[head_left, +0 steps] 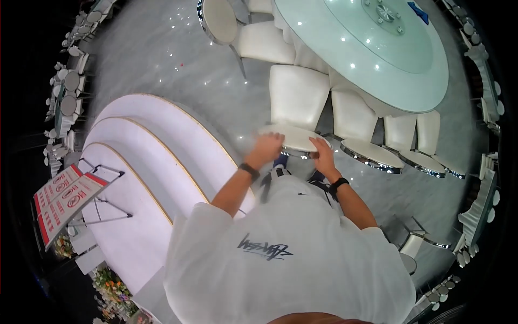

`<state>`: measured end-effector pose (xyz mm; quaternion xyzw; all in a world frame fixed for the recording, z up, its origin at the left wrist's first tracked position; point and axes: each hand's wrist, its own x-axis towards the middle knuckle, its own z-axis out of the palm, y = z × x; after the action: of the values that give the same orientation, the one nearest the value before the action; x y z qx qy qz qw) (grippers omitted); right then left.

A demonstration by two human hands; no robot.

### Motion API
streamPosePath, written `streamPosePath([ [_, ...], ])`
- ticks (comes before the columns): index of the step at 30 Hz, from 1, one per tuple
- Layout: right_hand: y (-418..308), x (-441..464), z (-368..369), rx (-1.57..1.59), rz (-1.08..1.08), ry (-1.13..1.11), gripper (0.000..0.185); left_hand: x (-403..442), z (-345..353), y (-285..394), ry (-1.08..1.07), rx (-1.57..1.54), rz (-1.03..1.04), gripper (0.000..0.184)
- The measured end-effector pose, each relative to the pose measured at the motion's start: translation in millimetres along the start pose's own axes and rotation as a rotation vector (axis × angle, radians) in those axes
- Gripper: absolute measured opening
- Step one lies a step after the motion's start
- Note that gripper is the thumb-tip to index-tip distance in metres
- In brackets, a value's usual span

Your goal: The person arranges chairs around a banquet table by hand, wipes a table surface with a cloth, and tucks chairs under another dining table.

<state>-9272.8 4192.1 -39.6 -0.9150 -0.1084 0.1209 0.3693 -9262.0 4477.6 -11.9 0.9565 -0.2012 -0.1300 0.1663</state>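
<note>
A cream padded chair [298, 97] stands right in front of me, its seat toward the round table. Its oval backrest [298, 138] has a shiny chrome rim. My left hand [264, 149], slightly blurred, is at the backrest's left end with its fingers curled over the edge. At the right end, my right hand [324, 154] has its fingers bent over the top of the same backrest; its thumb side is partly hidden. Each wrist wears a dark band.
A round table [318, 51] with a glass turntable and a blue cloth [418, 13] lies ahead. More matching chairs [372, 154] line its edge. Curved white steps [151, 140] rise at my left, with a red-and-white sign [69, 197] on a stand. Flowers [113, 291] are behind it.
</note>
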Motion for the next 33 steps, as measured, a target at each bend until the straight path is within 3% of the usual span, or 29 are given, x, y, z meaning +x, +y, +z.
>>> streamPosePath([
  [6, -31, -33, 4, -0.065, 0.07, -0.163, 0.082, -59, -2, 10, 0.037, -0.041, -0.016, 0.028],
  [7, -35, -35, 10, -0.093, 0.054, -0.199, 0.084, -69, 0, 8, 0.066, -0.048, -0.031, 0.031],
  [10, -51, -40, 36, -0.089, 0.043, -0.246, 0.079, -93, -4, -14, -0.115, -0.037, -0.097, 0.05],
  [13, -69, -39, 61, -0.07, 0.038, -0.269, 0.079, -113, -17, -40, -0.018, -0.068, -0.085, 0.051],
  [16, -79, -37, 74, -0.099, 0.028, -0.27, 0.079, -116, -23, -50, -0.117, -0.056, -0.138, 0.051],
  [20, -85, -31, 69, -0.087, 0.012, -0.258, 0.08, -117, -20, -51, -0.026, -0.011, -0.089, 0.052],
  [26, -79, -26, 64, -0.084, 0.01, -0.298, 0.078, -113, -20, -48, -0.062, 0.033, -0.086, 0.051],
  [33, -83, -27, 51, -0.144, -0.042, -0.39, 0.077, -136, -10, -29, -0.128, 0.014, -0.211, 0.059],
])
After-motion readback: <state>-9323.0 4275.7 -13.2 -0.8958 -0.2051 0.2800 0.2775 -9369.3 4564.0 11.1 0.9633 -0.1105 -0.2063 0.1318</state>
